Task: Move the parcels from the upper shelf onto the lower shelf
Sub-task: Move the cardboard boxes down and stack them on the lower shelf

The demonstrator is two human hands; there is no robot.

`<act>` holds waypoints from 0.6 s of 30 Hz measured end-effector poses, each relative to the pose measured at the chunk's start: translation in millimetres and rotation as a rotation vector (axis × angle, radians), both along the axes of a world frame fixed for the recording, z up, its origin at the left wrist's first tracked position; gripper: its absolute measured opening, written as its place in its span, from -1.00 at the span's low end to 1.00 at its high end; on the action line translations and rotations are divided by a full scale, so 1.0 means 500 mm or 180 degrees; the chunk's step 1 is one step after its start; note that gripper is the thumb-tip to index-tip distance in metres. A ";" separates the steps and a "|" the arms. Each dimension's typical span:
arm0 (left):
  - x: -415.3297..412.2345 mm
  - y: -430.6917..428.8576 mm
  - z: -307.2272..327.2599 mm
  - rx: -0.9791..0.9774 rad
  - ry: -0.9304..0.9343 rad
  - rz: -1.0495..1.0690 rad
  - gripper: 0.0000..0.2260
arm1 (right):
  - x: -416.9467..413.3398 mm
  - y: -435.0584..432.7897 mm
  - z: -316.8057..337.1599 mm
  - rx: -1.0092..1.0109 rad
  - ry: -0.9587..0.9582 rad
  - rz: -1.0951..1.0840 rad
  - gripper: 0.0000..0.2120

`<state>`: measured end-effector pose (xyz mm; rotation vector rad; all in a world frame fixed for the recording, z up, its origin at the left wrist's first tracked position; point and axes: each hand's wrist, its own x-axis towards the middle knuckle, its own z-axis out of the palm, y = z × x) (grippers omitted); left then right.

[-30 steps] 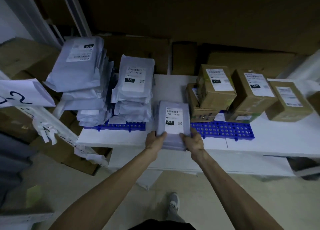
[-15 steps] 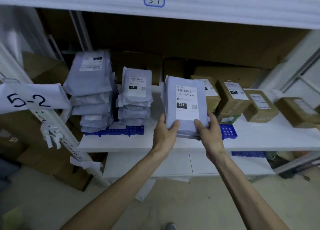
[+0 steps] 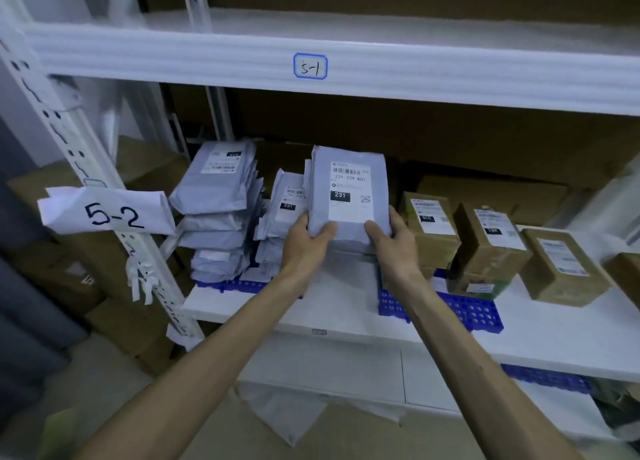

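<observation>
Up comes the parcel (image 3: pixel 348 185), my left hand (image 3: pixel 306 243) and right hand (image 3: pixel 393 243) gripping its lower corners; stacks (image 3: pixel 214 210) at nine o'clock, boxes (image 3: pixel 491 244) at three already down, upper shelf (image 3: pixel 450 78) looks bare.

grey parcels (image 3: pixel 347 196), brown boxes (image 3: pixel 491 248), blue trays (image 3: pixel 474 312)

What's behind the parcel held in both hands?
At the left edge of the held parcel, a stack of grey mailers shows, top label reading 231. The parcel covers the stack's right side and the part of the shelf directly behind it.
</observation>
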<state>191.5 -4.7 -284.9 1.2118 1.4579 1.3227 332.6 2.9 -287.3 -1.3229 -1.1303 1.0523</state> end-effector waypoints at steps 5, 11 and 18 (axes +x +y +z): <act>-0.048 0.054 0.008 0.0056 0.0205 0.0026 -0.62 | -0.046 0.053 0.014 -0.0051 0.0049 0.0071 -0.55; -0.123 0.139 0.004 -0.0014 0.0546 0.0044 -0.64 | -0.128 0.125 0.023 -0.0401 0.0195 -0.0080 -0.42; -0.192 0.231 -0.038 -0.0022 0.0387 0.0027 -0.70 | -0.208 0.217 0.004 -0.0620 0.0223 -0.0363 -0.46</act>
